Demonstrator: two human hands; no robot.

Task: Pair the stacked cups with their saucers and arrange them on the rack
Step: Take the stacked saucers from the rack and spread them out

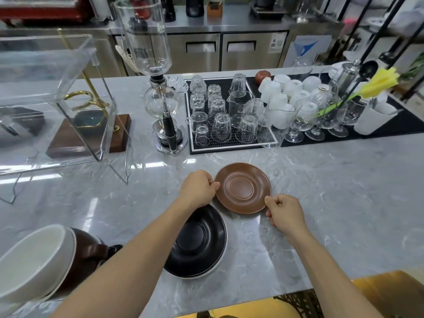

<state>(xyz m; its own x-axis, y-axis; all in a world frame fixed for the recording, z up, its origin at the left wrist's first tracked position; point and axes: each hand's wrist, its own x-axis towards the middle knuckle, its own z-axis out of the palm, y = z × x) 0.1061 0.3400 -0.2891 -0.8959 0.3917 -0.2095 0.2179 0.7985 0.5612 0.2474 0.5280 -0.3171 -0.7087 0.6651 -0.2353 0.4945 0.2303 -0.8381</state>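
A round brown saucer with a smooth, dull top lies flat on the shiny grey marble counter; the left hand pinches its left rim with curled fingers; the right hand pinches its near right rim the same way; just beside it, under the left arm, sits a black saucer stacked on a white one; at the near left lie stacked cups, white ones inside a glossy brown one, tipped on their side; clear glasses stand upside down on a bumpy black mat further back.
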